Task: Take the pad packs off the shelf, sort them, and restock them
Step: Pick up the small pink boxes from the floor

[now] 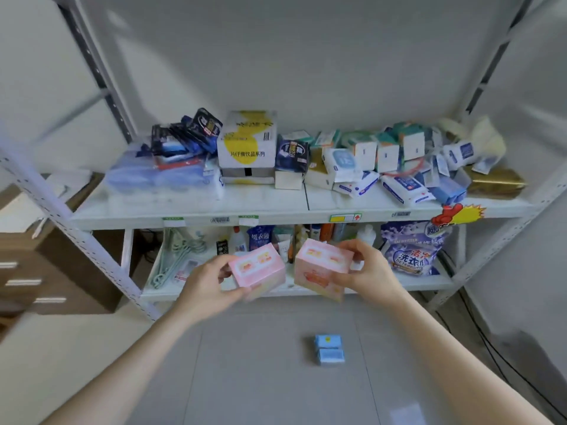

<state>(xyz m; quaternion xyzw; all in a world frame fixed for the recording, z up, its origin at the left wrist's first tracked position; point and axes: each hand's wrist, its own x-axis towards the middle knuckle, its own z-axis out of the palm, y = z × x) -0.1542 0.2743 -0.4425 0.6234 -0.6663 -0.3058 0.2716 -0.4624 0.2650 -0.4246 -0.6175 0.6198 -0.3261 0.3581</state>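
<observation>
Grey tiled floor (245,378), white wall (306,56), brown drawers (46,271)

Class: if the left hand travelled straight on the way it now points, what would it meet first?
Probably the right pink pack, held by the right hand: the left hand points forward and inward, its left pink pack leading. Depth is unclear; it might reach the lower shelf instead.

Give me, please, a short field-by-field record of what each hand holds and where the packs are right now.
left hand: grips the left pink pack
right hand: grips the right pink pack
pink packs: side by side, a gap between them, in front of the shelving
floor: two blue packs, touching
upper shelf: mixed packs heaped beside a white-and-yellow carton
</observation>
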